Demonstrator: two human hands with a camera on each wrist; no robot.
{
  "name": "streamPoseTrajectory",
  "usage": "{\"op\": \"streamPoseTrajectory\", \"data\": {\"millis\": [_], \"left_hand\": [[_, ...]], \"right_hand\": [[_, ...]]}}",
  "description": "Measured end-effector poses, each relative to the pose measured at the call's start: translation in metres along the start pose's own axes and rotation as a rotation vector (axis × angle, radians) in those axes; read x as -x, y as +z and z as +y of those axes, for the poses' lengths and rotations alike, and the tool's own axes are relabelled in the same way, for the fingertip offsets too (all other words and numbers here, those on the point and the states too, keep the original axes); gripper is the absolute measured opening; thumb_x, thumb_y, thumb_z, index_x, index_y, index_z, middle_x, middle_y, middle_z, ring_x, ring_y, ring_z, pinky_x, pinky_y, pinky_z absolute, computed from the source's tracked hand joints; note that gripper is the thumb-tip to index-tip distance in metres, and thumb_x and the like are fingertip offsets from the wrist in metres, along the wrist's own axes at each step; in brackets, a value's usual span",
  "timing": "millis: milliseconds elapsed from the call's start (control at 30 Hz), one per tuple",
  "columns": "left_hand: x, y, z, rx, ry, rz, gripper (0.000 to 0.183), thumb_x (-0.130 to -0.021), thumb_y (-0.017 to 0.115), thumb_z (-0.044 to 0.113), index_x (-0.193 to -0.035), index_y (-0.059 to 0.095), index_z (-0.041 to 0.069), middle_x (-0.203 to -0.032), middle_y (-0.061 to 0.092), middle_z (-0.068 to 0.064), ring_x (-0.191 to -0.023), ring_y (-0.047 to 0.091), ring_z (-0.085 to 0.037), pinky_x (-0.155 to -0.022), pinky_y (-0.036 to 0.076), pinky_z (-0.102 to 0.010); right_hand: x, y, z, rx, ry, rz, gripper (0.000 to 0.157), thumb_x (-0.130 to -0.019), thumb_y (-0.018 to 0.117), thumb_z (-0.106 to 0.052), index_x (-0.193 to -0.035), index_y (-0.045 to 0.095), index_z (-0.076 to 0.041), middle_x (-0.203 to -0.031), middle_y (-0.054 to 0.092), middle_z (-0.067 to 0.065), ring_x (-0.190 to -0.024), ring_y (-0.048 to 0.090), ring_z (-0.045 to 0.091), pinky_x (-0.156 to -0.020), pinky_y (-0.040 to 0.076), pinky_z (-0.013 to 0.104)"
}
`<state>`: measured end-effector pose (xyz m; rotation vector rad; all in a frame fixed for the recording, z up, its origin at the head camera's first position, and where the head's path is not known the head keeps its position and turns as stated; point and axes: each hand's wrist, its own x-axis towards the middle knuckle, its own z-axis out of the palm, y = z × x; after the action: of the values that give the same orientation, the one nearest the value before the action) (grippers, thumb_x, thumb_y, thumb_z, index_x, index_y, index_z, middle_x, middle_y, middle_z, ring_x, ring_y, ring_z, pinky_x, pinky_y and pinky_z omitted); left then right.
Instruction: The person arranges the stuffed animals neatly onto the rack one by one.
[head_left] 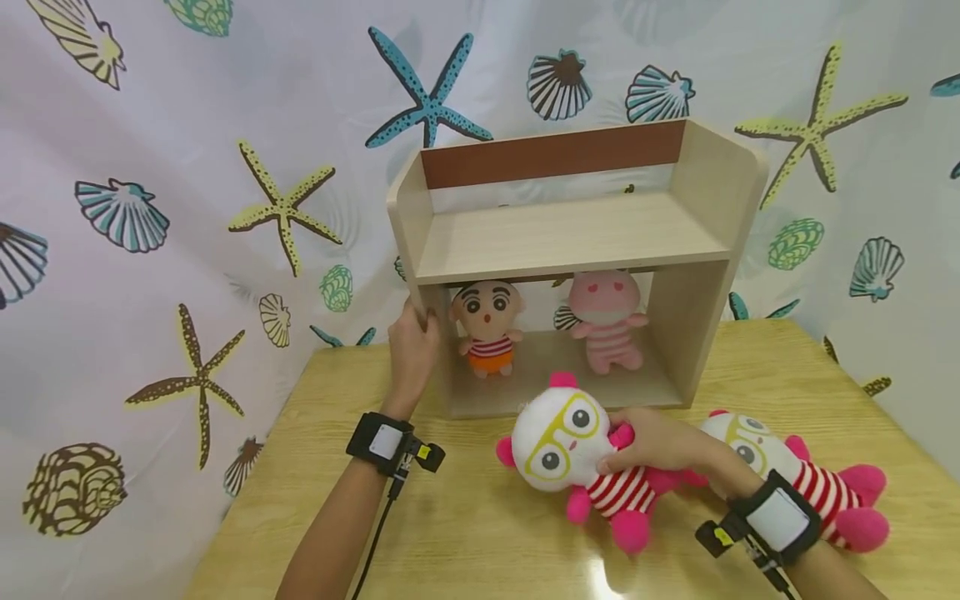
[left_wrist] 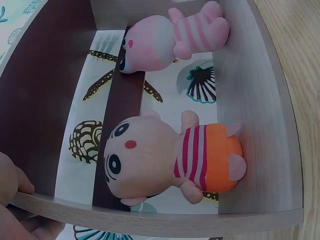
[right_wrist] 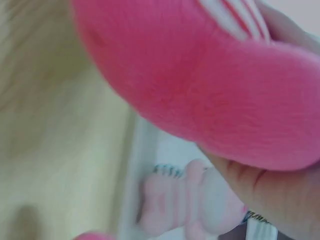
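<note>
Panda plush (head_left: 570, 450) gripped in my right hand (head_left: 660, 442); left hand (head_left: 412, 346) holds shelf (head_left: 570, 237); two dolls inside, another panda (head_left: 810, 483) waits on desk (head_left: 465, 533).

You are working at a staged tabletop set-up rather than a lived-in room. A white fabric backdrop printed with starfish and seashells (head_left: 225, 208) hangs on all visible sides and closes off whatever lies behind it. In front of you stands a light wooden table with a glossy top (head_left: 480, 533), bearing a small pale wooden two-level shelf unit with a brown back rail (head_left: 570, 233). Soft plush dolls sit in it and lie before it, suggesting a toy-sorting station. No walls, windows or household fittings are visible.
</note>
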<state>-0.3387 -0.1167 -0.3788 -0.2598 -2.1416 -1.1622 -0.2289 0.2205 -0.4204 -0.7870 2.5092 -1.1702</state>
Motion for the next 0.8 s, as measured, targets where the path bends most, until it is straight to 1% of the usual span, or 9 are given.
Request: {"op": "streamPoseTrajectory", "data": {"millis": [67,200,267,333,400,533,600,633,800], "left_hand": [[0.0,0.0,0.0,0.004,0.0,-0.006,0.031,-0.097,0.056,0.003,-0.125,0.058,-0.009,-0.114,0.066,-0.03,-0.102,0.066,-0.043,-0.083,0.053,-0.056],[0.0,0.0,-0.001,0.005,-0.007,-0.019,0.034,-0.099,0.055,0.005,-0.129,0.055,-0.009,-0.118,0.064,-0.03,-0.104,0.065,-0.043,-0.085,0.053,-0.055],[0.0,0.0,-0.002,-0.001,-0.012,-0.022,0.034,-0.099,0.055,0.005,-0.13,0.055,-0.009,-0.119,0.064,-0.03,-0.105,0.065,-0.043,-0.085,0.053,-0.055],[0.0,0.001,-0.002,-0.006,-0.009,-0.02,0.034,-0.099,0.055,0.005,-0.13,0.055,-0.009,-0.118,0.064,-0.03,-0.105,0.066,-0.043,-0.085,0.053,-0.055],[0.0,0.001,-0.002,-0.003,-0.004,-0.021,0.034,-0.099,0.055,0.005,-0.13,0.055,-0.009,-0.118,0.064,-0.03,-0.105,0.066,-0.043,-0.086,0.052,-0.055],[0.0,0.002,-0.004,-0.006,0.003,-0.02,0.034,-0.1,0.054,0.005,-0.13,0.055,-0.009,-0.117,0.065,-0.03,-0.104,0.066,-0.042,-0.085,0.053,-0.055],[0.001,0.002,-0.004,-0.012,0.001,-0.019,0.034,-0.1,0.054,0.006,-0.13,0.055,-0.009,-0.117,0.065,-0.03,-0.103,0.066,-0.043,-0.085,0.053,-0.055],[0.001,0.002,-0.004,-0.017,0.001,-0.017,0.033,-0.1,0.054,0.006,-0.13,0.055,-0.009,-0.116,0.065,-0.03,-0.103,0.066,-0.043,-0.084,0.053,-0.055],[0.001,0.002,-0.004,-0.014,0.012,-0.012,0.032,-0.1,0.053,0.006,-0.129,0.055,-0.009,-0.116,0.066,-0.03,-0.102,0.067,-0.043,-0.083,0.054,-0.055]], "right_hand": [[-0.003,-0.005,-0.011,-0.062,-0.027,0.09,0.038,-0.082,0.082,-0.025,-0.109,0.069,-0.001,-0.089,0.071,0.0,-0.076,0.063,0.014,-0.069,0.054,0.029],[-0.006,-0.018,-0.04,-0.19,-0.036,0.267,0.039,-0.085,0.08,-0.02,-0.114,0.067,0.001,-0.091,0.072,0.006,-0.078,0.066,0.018,-0.07,0.056,0.031],[-0.007,-0.026,-0.056,-0.261,-0.044,0.333,0.04,-0.086,0.079,-0.016,-0.118,0.065,0.003,-0.095,0.071,0.01,-0.08,0.067,0.02,-0.071,0.057,0.032],[-0.009,-0.036,-0.072,-0.296,-0.069,0.386,0.039,-0.087,0.077,-0.013,-0.119,0.063,0.004,-0.096,0.071,0.011,-0.081,0.068,0.021,-0.072,0.057,0.033],[-0.01,-0.046,-0.089,-0.305,-0.084,0.437,0.04,-0.089,0.076,-0.014,-0.121,0.062,0.004,-0.099,0.07,0.012,-0.082,0.068,0.021,-0.073,0.058,0.033],[-0.017,-0.065,-0.118,-0.232,-0.089,0.562,0.043,-0.09,0.075,-0.024,-0.124,0.062,0.0,-0.102,0.071,0.009,-0.087,0.067,0.019,-0.075,0.056,0.027],[-0.022,-0.073,-0.131,-0.214,-0.082,0.614,0.046,-0.091,0.075,-0.028,-0.127,0.061,-0.003,-0.108,0.07,0.009,-0.092,0.066,0.019,-0.078,0.054,0.025],[-0.025,-0.076,-0.137,-0.225,-0.092,0.633,0.047,-0.091,0.075,-0.028,-0.128,0.061,-0.004,-0.11,0.069,0.009,-0.094,0.065,0.019,-0.08,0.053,0.024],[-0.046,-0.093,-0.157,-0.353,-0.154,0.673,0.051,-0.09,0.075,-0.028,-0.135,0.058,-0.008,-0.119,0.066,0.008,-0.102,0.063,0.023,-0.085,0.053,0.025]]}}
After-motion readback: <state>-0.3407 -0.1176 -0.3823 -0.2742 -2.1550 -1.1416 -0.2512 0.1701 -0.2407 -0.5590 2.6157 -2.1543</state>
